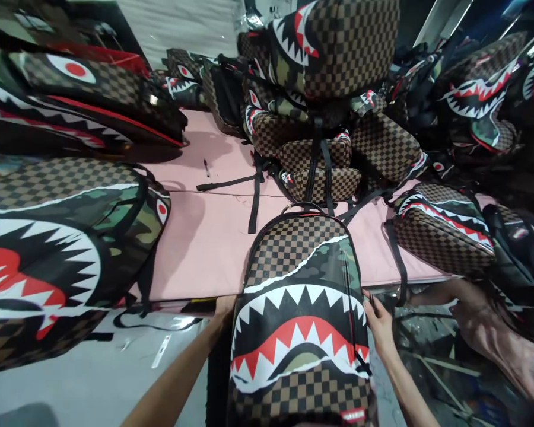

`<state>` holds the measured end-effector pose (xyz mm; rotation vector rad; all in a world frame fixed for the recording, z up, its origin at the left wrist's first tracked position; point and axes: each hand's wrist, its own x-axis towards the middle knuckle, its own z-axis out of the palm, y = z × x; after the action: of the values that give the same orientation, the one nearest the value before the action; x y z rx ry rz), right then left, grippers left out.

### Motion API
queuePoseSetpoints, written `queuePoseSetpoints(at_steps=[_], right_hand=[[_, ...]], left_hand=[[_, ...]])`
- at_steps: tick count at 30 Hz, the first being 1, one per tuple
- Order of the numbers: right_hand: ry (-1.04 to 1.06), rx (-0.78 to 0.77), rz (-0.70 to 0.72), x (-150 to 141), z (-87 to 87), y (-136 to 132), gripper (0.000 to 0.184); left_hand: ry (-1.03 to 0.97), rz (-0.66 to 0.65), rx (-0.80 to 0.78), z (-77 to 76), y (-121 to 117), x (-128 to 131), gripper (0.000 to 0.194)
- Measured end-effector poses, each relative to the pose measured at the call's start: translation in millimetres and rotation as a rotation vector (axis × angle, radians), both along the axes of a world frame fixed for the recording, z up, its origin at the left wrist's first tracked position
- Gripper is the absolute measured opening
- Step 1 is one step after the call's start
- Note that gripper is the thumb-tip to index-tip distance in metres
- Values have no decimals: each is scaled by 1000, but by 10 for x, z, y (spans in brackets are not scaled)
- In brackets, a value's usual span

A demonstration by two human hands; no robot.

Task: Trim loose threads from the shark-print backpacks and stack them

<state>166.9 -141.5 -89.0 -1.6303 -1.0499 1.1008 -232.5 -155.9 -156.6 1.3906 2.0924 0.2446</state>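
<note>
A backpack with brown checks, a camouflage patch and a printed shark mouth faces me, upright or slightly tilted, its top by the table's near edge. My left hand grips its left side, with the fingers hidden behind the bag. On the opposite side, my right hand has its fingers closed against the bag's edge. A thin dark thing shows at those fingertips, too small to name. To my left lies a larger-looking backpack with the same print.
A pink-covered table stretches ahead. More shark-print bags are piled at the back, with loose black straps trailing down. A pen-like item lies on the cover. At right, another person's arm reaches beside a backpack.
</note>
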Motion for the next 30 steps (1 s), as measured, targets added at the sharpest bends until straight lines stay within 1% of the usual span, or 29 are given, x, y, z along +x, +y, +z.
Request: queuePoseSetpoints(at_steps=[2,4,6,7,8,10,14,16,18,19,20,21,22,23,24,25,26,27,28,30], right_hand=[[20,-3,9,17,-7,-4,48],[37,-1,23,28,-16,2,47],[64,3,32,27,-32,20,46],[76,6,28,23,-43,34,45],[87,9,22,17,-54,50,45],[102,10,15,7,-75,77,45],[121,10,37,43,-74,63,45],[88,24,25,92,-38,27,46],[19,63,-12,125,41,22,45],[-25,101,-7,123,101,48,42],[-76,159,39,102,177,98,37],[-142,231,126,61,266,176,33],[-231,306,241,-1,363,279,31],[-357,375,365,-79,463,400,32],[-518,414,462,-170,560,530,38],[-705,411,535,-265,648,660,45],[-884,389,601,-356,721,779,52],[-1039,356,652,-434,778,880,57],[-1159,324,697,-494,816,958,60],[-1273,294,767,-548,844,1047,61]], left_hand=[[98,-25,-69,64,-176,-51,22],[186,-37,-98,166,-394,-131,22],[288,11,-136,287,-571,-225,28],[336,52,-158,348,-618,-270,32],[380,96,-175,406,-629,-307,36],[413,169,-175,505,-557,-357,41],[297,287,-112,676,-317,-389,41],[247,347,-32,809,-297,-389,37],[208,426,109,1004,-341,-341,34],[182,471,194,1119,-368,-277,34],[148,510,285,1236,-388,-177,34],[105,533,371,1345,-396,-35,35],[47,528,446,1437,-393,146,36],[-31,493,504,1504,-379,363,36],[-122,429,525,1539,-359,602,34],[-224,352,507,1543,-340,851,31],[-339,263,480,1518,-324,1092,30],[-444,200,429,1471,-317,1312,29],[-528,174,383,1411,-320,1495,30],[-617,167,322,1290,-352,1728,30]])
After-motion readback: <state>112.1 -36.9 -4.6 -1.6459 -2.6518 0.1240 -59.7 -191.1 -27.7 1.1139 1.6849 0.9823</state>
